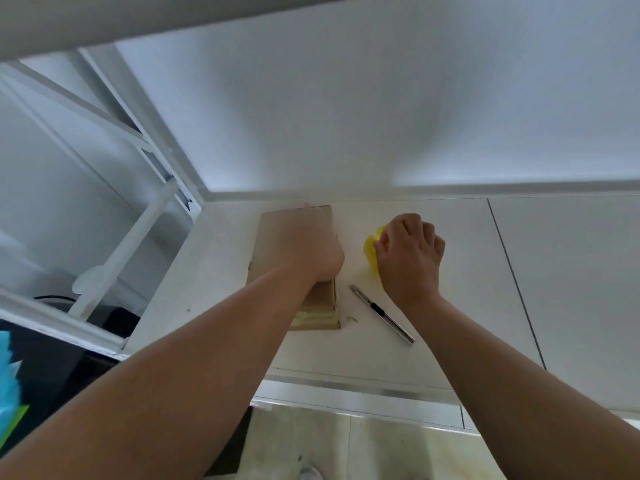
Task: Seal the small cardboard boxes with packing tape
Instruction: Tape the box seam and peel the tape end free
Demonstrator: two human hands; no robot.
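Step, as I read it: box held down, tape being fetched for the next strip.

- Tabletop (221, 271): white, smooth, matte, fills centre frame.
- Cardboard box (275, 242): centre frame, plain brown, flat rectangular top, sharp corners. A glossy tape strip (315, 318) already crosses its near end.
- Left hand (317, 247): laid flat on the box top, pressing, fingers reaching toward the far edge.
- Right hand (410, 251): well apart from the left, just right of the box, fingers curled over the tape roll (371, 249). The roll is yellow and round, mostly hidden.
- Utility knife (382, 313): slim metal body with a black slider, lying loose below the roll.

Next move needs a free tape end found, pulled across the seam, and the box kept pinned.
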